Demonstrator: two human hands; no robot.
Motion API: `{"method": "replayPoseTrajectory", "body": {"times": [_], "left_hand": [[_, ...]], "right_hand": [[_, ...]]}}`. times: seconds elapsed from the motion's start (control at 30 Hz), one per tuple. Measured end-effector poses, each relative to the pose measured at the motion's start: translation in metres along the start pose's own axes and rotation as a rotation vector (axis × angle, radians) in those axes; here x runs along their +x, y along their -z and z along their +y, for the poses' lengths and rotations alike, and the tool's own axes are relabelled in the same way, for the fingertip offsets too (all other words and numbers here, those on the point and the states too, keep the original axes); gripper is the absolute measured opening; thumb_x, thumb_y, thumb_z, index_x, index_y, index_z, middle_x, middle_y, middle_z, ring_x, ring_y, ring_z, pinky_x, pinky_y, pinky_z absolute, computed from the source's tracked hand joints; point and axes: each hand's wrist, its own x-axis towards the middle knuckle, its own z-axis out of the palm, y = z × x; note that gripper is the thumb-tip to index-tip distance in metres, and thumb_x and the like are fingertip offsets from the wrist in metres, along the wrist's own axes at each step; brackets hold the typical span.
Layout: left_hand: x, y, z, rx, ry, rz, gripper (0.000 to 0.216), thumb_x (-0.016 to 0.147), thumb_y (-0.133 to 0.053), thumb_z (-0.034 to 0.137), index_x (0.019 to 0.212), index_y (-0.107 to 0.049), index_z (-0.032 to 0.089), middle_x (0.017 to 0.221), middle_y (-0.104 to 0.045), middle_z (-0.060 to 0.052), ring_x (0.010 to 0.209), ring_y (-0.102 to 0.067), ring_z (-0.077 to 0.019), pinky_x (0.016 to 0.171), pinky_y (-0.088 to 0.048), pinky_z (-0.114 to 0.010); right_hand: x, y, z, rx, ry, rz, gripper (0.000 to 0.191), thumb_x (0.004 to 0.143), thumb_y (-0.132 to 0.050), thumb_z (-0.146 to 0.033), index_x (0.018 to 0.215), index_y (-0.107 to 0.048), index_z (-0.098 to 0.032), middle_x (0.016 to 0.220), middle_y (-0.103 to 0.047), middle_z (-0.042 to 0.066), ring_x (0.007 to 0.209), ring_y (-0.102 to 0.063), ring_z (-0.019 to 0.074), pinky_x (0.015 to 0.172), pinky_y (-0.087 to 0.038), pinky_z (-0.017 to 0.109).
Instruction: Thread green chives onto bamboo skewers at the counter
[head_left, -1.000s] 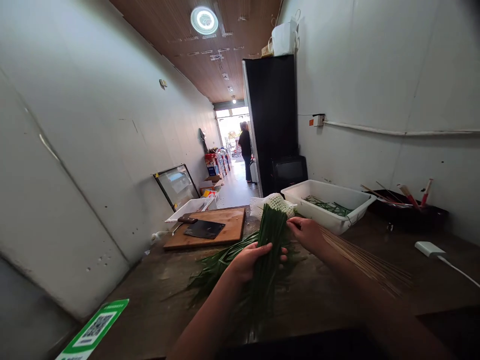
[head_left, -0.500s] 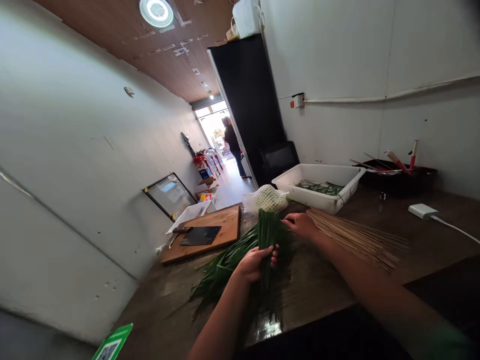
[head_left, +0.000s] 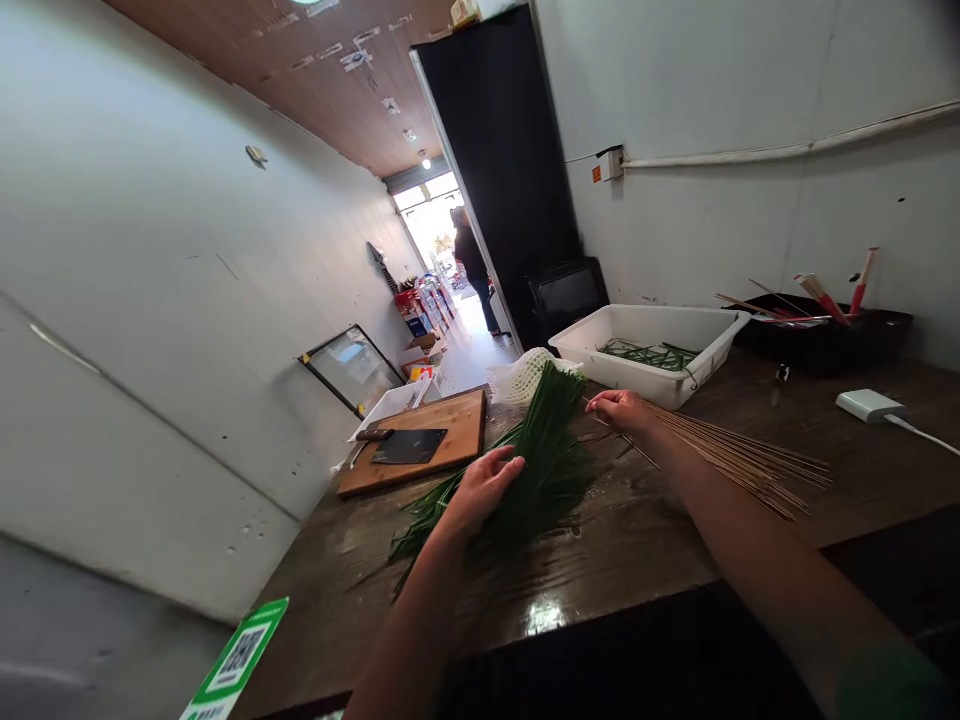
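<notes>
A bunch of long green chives (head_left: 551, 440) lies on the dark table, fanned out in front of me. My left hand (head_left: 484, 488) rests against its left side with fingers loosely apart, not wrapped round it. To the right of the bunch, my right hand (head_left: 621, 412) is pinched on a bamboo skewer, whose thin tip pokes out past the fingertips; the rest is hidden. Beside that forearm is a spread pile of bamboo skewers (head_left: 750, 455), with one or two loose ones near the hand.
A cutting board (head_left: 463, 435) with a cleaver (head_left: 409, 446) stands at left. Behind the chives are white foam netting (head_left: 517, 382) and a white tub (head_left: 637, 378) holding green pieces. A black tray (head_left: 885, 335) and white adapter (head_left: 870, 404) are at right. A person (head_left: 471, 265) stands by the far doorway.
My left hand has let go of the upright chive bunch, which now leans right and spreads on the table. My right hand stays pinched close by. The view has tipped down slightly.
</notes>
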Motion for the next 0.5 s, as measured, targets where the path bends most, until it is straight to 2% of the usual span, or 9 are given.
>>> {"method": "replayPoseTrajectory", "body": {"times": [0.03,0.1,0.17,0.27,0.33,0.43,0.5], "left_hand": [[-0.003,0.008,0.004,0.152,-0.065,0.077,0.054,0.073,-0.067,0.043,0.115,-0.059,0.011,0.087,-0.071,-0.008,0.081,-0.065,-0.0185,0.075,-0.05,-0.03],[-0.01,0.022,0.014,0.434,-0.163,0.236,0.048,0.074,-0.064,0.044,0.109,-0.063,0.012,0.093,-0.071,-0.011,0.087,-0.065,-0.0225,0.082,-0.049,-0.035],[-0.016,0.031,0.026,0.578,-0.253,0.352,0.041,0.077,-0.059,0.045,0.105,-0.067,0.015,0.104,-0.069,-0.012,0.095,-0.064,-0.0245,0.087,-0.047,-0.037],[-0.012,0.03,0.046,0.481,-0.415,0.413,0.04,0.083,-0.052,0.045,0.108,-0.066,0.017,0.11,-0.068,-0.009,0.103,-0.061,-0.0217,0.093,-0.045,-0.035],[-0.002,0.02,0.057,0.362,-0.502,0.438,0.04,0.085,-0.049,0.044,0.111,-0.065,0.017,0.111,-0.067,-0.008,0.105,-0.061,-0.0201,0.095,-0.043,-0.033],[0.018,-0.001,0.069,0.238,-0.524,0.343,0.04,0.084,-0.052,0.044,0.111,-0.065,0.017,0.107,-0.068,-0.007,0.102,-0.06,-0.0188,0.091,-0.044,-0.029],[0.028,-0.014,0.074,0.177,-0.494,0.26,0.04,0.082,-0.053,0.048,0.097,-0.069,0.015,0.09,-0.07,-0.004,0.086,-0.062,-0.0167,0.077,-0.046,-0.025]], "right_hand": [[0.0,0.002,-0.002,0.012,0.014,-0.003,0.035,0.068,-0.057,-0.047,0.066,-0.068,-0.014,0.039,-0.04,-0.006,0.039,-0.03,0.0065,0.041,-0.024,0.022],[-0.004,0.004,-0.009,0.046,0.084,-0.001,0.035,0.067,-0.06,-0.047,0.07,-0.069,-0.014,0.044,-0.045,-0.005,0.042,-0.033,0.0068,0.042,-0.025,0.022],[-0.011,0.006,-0.02,0.11,0.145,-0.031,0.036,0.07,-0.061,-0.048,0.077,-0.071,-0.014,0.049,-0.048,-0.004,0.045,-0.035,0.0068,0.043,-0.025,0.022],[-0.025,0.008,-0.039,0.157,0.205,-0.086,0.036,0.073,-0.061,-0.048,0.082,-0.071,-0.014,0.048,-0.047,-0.005,0.045,-0.035,0.0067,0.043,-0.026,0.022],[-0.033,0.008,-0.048,0.124,0.248,-0.099,0.036,0.073,-0.062,-0.047,0.083,-0.072,-0.014,0.054,-0.055,-0.002,0.048,-0.042,0.0082,0.045,-0.031,0.022],[-0.039,0.004,-0.054,0.071,0.29,-0.115,0.034,0.073,-0.063,-0.046,0.082,-0.073,-0.015,0.063,-0.063,0.001,0.055,-0.05,0.0113,0.049,-0.037,0.024],[-0.041,0.001,-0.054,0.05,0.304,-0.129,0.033,0.074,-0.062,-0.046,0.082,-0.073,-0.015,0.063,-0.064,0.001,0.058,-0.053,0.0124,0.051,-0.039,0.024]]}}
